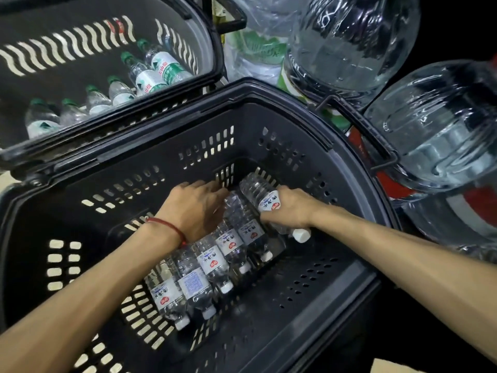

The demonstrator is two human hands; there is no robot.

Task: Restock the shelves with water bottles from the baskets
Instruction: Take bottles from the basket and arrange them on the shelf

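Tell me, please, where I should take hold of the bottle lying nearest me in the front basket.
Probably grip the nearest bottle round its labelled middle, coming from above: it lies on its side against its neighbour, so its upper side is free.

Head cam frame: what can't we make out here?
All in the head view:
1. Left hand: its fingertips are hidden under its own back, among the white-capped bottles, so a grip on one is unclear.
2. Far basket: it is cut off by the top and left edges and blurred, so the green-capped bottles can't be counted.
3. Large water jugs: they are cut off by the top and right edges.
4. Shelves: none in view.
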